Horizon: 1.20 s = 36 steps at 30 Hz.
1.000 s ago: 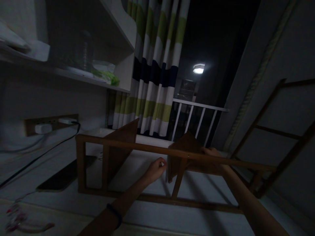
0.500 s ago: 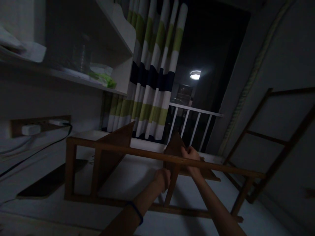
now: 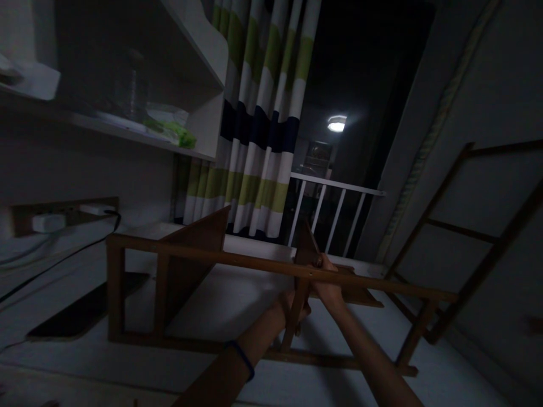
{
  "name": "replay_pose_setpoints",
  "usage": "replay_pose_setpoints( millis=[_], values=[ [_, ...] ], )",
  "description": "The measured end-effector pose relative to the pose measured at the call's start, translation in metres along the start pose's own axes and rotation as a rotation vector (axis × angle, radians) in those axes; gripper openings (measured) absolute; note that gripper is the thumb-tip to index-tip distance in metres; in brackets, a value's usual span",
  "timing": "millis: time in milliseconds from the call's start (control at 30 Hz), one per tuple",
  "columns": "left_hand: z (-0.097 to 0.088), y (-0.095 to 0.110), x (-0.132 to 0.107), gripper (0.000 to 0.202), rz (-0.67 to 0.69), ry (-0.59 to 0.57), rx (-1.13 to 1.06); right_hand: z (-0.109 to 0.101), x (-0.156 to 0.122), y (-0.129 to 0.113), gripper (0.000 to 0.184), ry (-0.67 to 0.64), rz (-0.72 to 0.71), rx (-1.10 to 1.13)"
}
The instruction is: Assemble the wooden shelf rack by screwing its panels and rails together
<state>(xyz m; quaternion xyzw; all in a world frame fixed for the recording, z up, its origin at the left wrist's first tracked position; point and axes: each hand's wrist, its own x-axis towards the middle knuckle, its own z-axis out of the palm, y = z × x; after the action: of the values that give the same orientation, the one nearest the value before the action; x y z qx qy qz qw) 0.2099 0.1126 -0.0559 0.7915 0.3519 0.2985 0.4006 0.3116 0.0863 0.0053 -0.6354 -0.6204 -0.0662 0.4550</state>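
A brown wooden rack frame (image 3: 250, 261) lies on its side on a pale surface. Inside it, one wooden board (image 3: 199, 243) stands at the left, and a second shelf board (image 3: 306, 243) stands behind the middle crosspiece (image 3: 294, 319). My right hand (image 3: 328, 288) reaches behind the upper rail, its fingers closed at the second board's edge. Lower down, my left hand (image 3: 291, 305) passes behind the crosspiece, with curled fingertips showing on its right side. Both hands appear closed on this board, though rail and crosspiece partly hide the fingers.
A ladder-like wooden frame (image 3: 462, 232) leans on the right wall. At left lie a dark flat panel (image 3: 85, 308) and a power strip with plugs (image 3: 48, 222). A white shelf (image 3: 203, 127) hangs above; a striped curtain (image 3: 258, 141) and white railing (image 3: 339, 183) are behind.
The second board has turned to stand more edge-on behind the crosspiece. My left hand has moved right, past the crosspiece; my right hand has shifted slightly down. The view has tilted slightly.
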Motion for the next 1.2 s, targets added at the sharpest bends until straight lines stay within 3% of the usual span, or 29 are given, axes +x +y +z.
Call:
replay_pose_setpoints(
  millis=[200, 533, 867, 1067, 1200],
  values=[
    [-0.001, 0.0, -0.002, 0.033, 0.112, 0.025, 0.279, 0.001, -0.006, 0.003, 0.012, -0.043, -0.006, 0.008],
    [-0.024, -0.009, -0.026, 0.02, 0.236, -0.029, 0.578, 0.009, -0.028, -0.005, 0.02, -0.115, -0.061, -0.071],
    [-0.045, -0.005, -0.046, 0.017, 0.336, -0.097, 0.709, 0.009, -0.044, -0.003, 0.016, -0.112, -0.117, -0.312],
    [-0.075, -0.001, -0.079, 0.034, 0.3, -0.056, 0.762, 0.013, -0.05, -0.001, 0.018, -0.065, -0.134, -0.333],
    [-0.079, 0.029, -0.113, 0.028, 0.333, -0.125, 0.794, 0.017, -0.052, 0.002, 0.018, -0.048, -0.12, -0.313]
  ],
)
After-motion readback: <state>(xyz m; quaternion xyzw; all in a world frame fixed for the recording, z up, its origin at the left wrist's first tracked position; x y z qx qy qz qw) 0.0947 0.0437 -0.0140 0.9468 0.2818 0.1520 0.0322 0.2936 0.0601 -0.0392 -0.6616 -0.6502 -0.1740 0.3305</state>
